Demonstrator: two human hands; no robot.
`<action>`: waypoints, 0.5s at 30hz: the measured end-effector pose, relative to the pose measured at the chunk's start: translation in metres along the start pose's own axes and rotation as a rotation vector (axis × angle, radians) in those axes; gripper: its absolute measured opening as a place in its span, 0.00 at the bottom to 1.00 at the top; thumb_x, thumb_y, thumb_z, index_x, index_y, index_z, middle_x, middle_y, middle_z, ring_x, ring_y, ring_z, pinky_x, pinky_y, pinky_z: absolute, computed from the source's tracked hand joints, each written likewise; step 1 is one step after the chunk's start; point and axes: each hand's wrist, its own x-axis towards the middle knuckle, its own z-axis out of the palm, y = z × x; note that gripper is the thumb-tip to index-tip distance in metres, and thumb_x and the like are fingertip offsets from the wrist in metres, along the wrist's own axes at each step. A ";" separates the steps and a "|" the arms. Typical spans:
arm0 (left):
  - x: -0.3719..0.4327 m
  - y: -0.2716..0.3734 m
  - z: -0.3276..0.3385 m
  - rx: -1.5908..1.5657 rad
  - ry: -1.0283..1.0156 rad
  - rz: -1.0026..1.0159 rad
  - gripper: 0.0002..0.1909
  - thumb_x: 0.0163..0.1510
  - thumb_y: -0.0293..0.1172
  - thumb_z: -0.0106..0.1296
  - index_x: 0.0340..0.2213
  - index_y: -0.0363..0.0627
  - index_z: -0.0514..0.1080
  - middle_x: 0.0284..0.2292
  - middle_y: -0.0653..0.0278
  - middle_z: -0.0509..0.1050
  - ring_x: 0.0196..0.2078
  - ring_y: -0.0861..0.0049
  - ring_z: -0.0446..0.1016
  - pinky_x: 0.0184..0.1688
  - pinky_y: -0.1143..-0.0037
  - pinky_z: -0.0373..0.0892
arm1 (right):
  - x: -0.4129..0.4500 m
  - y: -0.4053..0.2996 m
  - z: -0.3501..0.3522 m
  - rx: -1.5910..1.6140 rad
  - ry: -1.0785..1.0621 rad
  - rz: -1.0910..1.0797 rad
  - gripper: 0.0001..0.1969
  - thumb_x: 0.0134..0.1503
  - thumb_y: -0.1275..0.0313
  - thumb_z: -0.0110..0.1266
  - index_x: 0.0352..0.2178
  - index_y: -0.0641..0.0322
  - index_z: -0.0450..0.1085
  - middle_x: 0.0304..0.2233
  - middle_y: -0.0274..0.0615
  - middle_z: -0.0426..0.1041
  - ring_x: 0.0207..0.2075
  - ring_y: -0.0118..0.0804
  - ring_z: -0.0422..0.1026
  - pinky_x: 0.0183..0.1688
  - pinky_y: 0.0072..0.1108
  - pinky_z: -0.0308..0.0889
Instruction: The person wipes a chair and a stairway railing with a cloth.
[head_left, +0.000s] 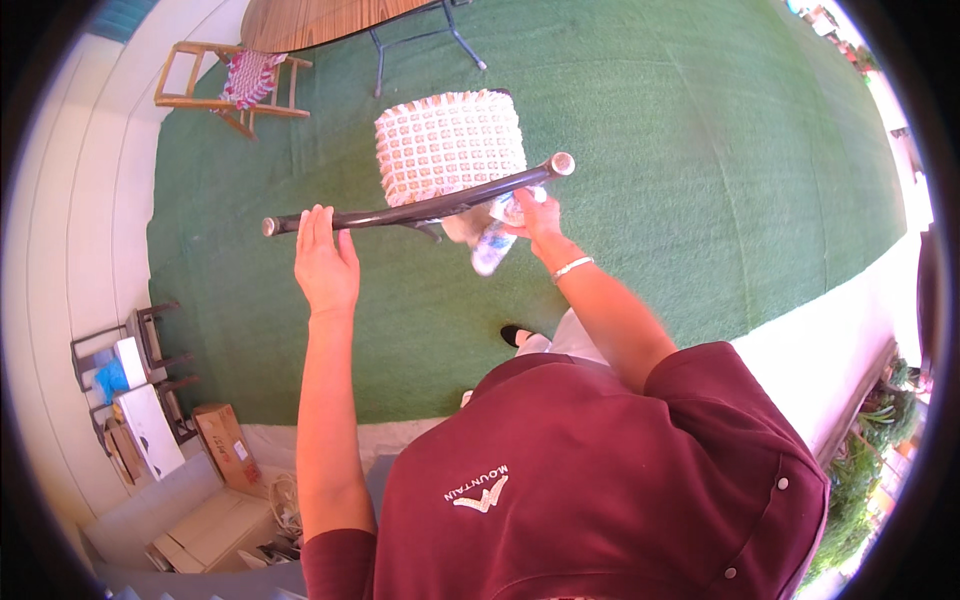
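A chair's dark tubular top rail (435, 208) with light round end caps runs across the view in front of me. Beyond it lies a white and tan woven seat cushion (450, 146). My left hand (326, 262) has its fingers laid over the rail near its left end, the thumb just under it. Below the rail's right part, my right hand (536, 217) holds a crumpled whitish cloth or plastic piece (491, 247) with bluish marks, its lower end blurred. Part of the chair's frame is hidden behind the rail and the hand.
Green carpet (637, 187) covers the floor. A wooden chair (281, 109) with a red-and-white pad and a wood-topped table (322, 22) stand at the upper left. Cardboard boxes (225, 442) and dark-framed furniture (154, 341) stand at the lower left; plants (847, 487) grow at right.
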 end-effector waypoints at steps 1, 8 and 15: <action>-0.001 0.002 -0.001 0.001 -0.004 -0.009 0.16 0.42 0.25 0.45 0.37 0.39 0.64 0.40 0.55 0.65 0.46 0.62 0.61 0.46 0.71 0.59 | -0.002 -0.005 0.002 -0.046 0.070 0.111 0.16 0.40 0.66 0.54 0.30 0.67 0.65 0.26 0.41 0.69 0.26 0.32 0.70 0.26 0.19 0.67; 0.011 -0.006 0.005 -0.353 0.033 -0.238 0.11 0.44 0.26 0.41 0.31 0.39 0.68 0.35 0.57 0.68 0.42 0.65 0.62 0.47 0.73 0.56 | 0.037 -0.046 -0.079 -0.846 -0.195 -0.303 0.16 0.39 0.66 0.56 0.29 0.66 0.67 0.24 0.40 0.71 0.27 0.31 0.70 0.30 0.21 0.66; 0.046 0.029 0.021 -0.822 0.246 -0.994 0.08 0.42 0.23 0.45 0.28 0.35 0.69 0.29 0.66 0.68 0.33 0.82 0.65 0.37 0.83 0.61 | 0.054 -0.109 -0.050 -0.293 -0.572 -0.172 0.16 0.44 0.72 0.53 0.35 0.69 0.63 0.28 0.39 0.70 0.30 0.27 0.69 0.33 0.16 0.65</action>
